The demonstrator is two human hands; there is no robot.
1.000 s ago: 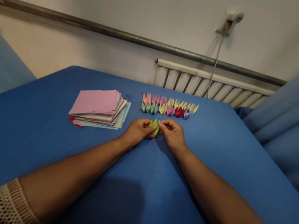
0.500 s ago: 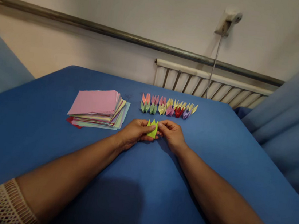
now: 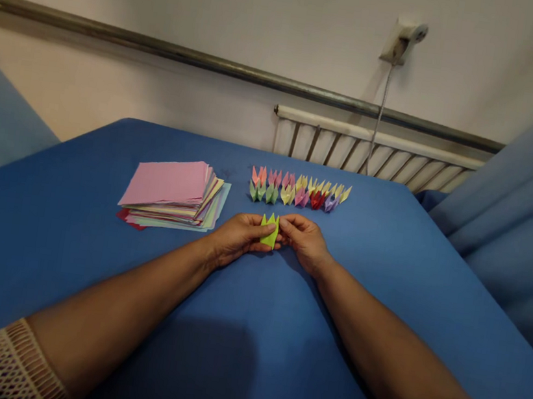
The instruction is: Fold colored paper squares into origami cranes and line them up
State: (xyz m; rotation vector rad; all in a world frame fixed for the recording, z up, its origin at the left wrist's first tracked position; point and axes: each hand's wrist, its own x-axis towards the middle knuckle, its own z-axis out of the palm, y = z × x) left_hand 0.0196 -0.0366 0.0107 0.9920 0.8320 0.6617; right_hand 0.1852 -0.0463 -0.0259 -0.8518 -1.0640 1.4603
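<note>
A lime-green folded origami paper [image 3: 269, 232] with pointed tips along its top is held just above the blue table. My left hand [image 3: 238, 238] grips its left side, thumb across the front and fingers behind. On the right edge, my right hand [image 3: 305, 240] is closed with thumb and forefinger pinching the paper; the exact fingertip contact is partly hidden. Just beyond my hands stand two rows of small folded paper cranes [image 3: 301, 197] in green, yellow, pink, red and purple.
A thick stack of coloured paper sheets [image 3: 165, 183], pink on top, lies left of the cranes on the blue table [image 3: 306, 348]. Behind it are a metal rail [image 3: 206, 61], a white radiator [image 3: 352, 142] and a wall socket with a cord [image 3: 399, 43]. Blue curtains [image 3: 522, 194] hang at the sides.
Almost nothing differs. The camera view has shifted slightly, and both hands keep the green folded paper in nearly the same position.
</note>
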